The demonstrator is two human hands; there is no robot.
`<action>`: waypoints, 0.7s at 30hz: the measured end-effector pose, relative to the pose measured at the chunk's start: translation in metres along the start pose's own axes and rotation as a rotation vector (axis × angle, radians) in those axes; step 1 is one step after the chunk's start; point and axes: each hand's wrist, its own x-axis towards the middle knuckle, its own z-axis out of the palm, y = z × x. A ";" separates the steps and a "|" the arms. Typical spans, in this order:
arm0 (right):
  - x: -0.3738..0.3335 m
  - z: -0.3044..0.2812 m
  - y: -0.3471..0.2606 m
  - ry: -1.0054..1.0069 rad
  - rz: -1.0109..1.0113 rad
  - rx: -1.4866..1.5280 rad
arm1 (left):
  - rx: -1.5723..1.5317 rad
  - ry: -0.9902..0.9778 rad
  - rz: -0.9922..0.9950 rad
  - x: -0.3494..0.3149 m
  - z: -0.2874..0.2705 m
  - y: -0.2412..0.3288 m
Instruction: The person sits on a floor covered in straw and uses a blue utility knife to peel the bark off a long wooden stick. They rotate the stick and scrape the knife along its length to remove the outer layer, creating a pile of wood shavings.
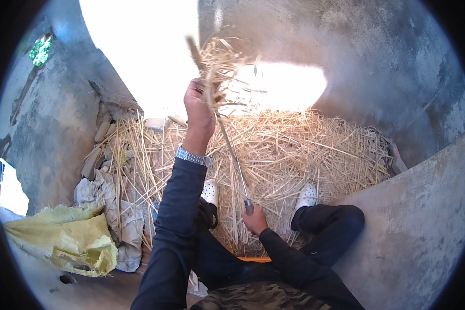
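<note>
My left hand (pixel 200 106) is raised in front of me, its fingers closed around a bunch of straw (pixel 221 64). Loose stalks stick out above the fist. My right hand (pixel 256 221) is low, between my knees, wrapped round the dark handle of a long, thin metal tool (pixel 239 168). This tool slants up and left, curving slightly, and its upper part meets the straw near my left hand. A blurred dark strip (pixel 193 50) juts out above that hand; whether it belongs to the tool, I cannot tell.
A thick heap of straw (pixel 279 150) covers the floor around my pale clogs (pixel 210 192). Torn yellow sacking (pixel 70 237) and crumpled grey sacks (pixel 129 232) lie at left. Concrete walls (pixel 392 67) enclose the corner, with a sloping slab (pixel 413 217) at right.
</note>
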 end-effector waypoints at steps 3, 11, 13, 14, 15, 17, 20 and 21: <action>-0.004 -0.008 -0.005 -0.136 0.184 0.321 | -0.037 -0.328 -0.052 -0.005 0.000 -0.002; -0.017 -0.049 -0.084 -0.053 -0.027 0.452 | 0.055 -0.178 -0.031 -0.008 0.016 -0.009; -0.014 -0.045 -0.087 0.072 -0.180 0.367 | 0.061 -0.145 0.002 -0.004 0.016 -0.014; -0.012 -0.043 -0.090 0.114 -0.161 0.375 | 0.060 -0.128 0.009 -0.001 0.018 -0.015; -0.012 -0.039 -0.092 0.157 -0.142 0.384 | 0.059 -0.112 0.016 0.001 0.019 -0.015; -0.007 -0.013 -0.042 0.196 -0.108 0.123 | 0.146 -0.067 0.077 0.003 0.022 -0.022; 0.011 -0.004 0.018 0.082 -0.033 -0.132 | 0.167 -0.065 0.124 0.003 0.027 -0.031; 0.005 -0.011 0.008 0.029 -0.049 -0.095 | 0.177 -0.059 0.119 -0.001 0.021 -0.031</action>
